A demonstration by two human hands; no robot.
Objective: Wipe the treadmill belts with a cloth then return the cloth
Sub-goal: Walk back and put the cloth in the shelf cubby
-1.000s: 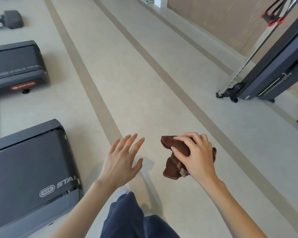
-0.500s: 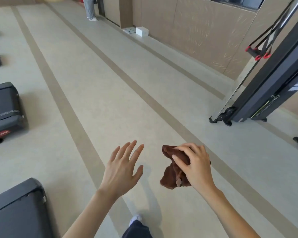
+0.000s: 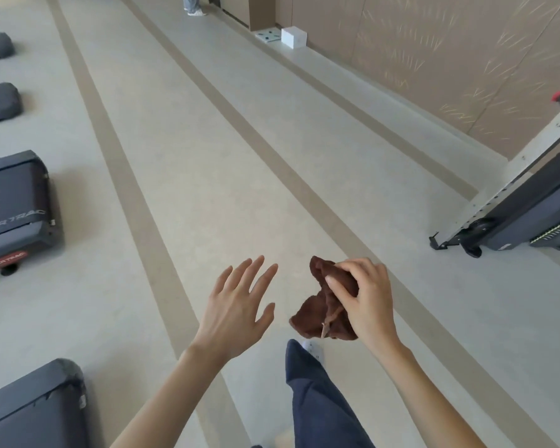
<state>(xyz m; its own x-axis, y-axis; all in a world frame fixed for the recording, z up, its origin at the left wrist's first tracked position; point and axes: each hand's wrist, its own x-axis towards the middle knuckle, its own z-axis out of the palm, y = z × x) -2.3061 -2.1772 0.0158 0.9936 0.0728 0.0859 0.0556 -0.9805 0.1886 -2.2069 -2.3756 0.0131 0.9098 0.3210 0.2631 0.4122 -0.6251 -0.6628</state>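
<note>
Fingers [image 3: 343, 279] on our right hand [image 3: 366, 305] are curled tight round a crumpled brown cloth [image 3: 317, 318]. The top of it is bunched inside the grip and a loose flap hangs out below and to the left of the fist. So the cloth is up in the air in that hand, over the pale floor [image 3: 207, 156], well apart from every machine.

Our left hand [image 3: 236, 308] is wide open: fingers straight and spread, back of the hand facing up, holding nothing. It sits just beside the cloth on its left, with a clear gap between them.

Below the hands we can see our dark blue trouser leg [image 3: 320, 399] and a bit of white shoe [image 3: 312, 347] on the floor.

Along the left edge of the floor there's a row of gear. The nearest treadmill [image 3: 29, 412] pokes in at the bottom left corner, and the next treadmill [image 3: 13, 205] up has STAR TRAC lettering on its end. Further back are two gray humps [image 3: 0, 101], too small for us to say what they are.

Over on the right edge sits a dark gym machine [image 3: 530, 218] with a silver perforated rail, up against the tan wall [image 3: 434, 59]. At the far end, a small white box [image 3: 293, 37] sits at the foot of that wall, and someone's legs [image 3: 193, 4] show at the very top.
</note>
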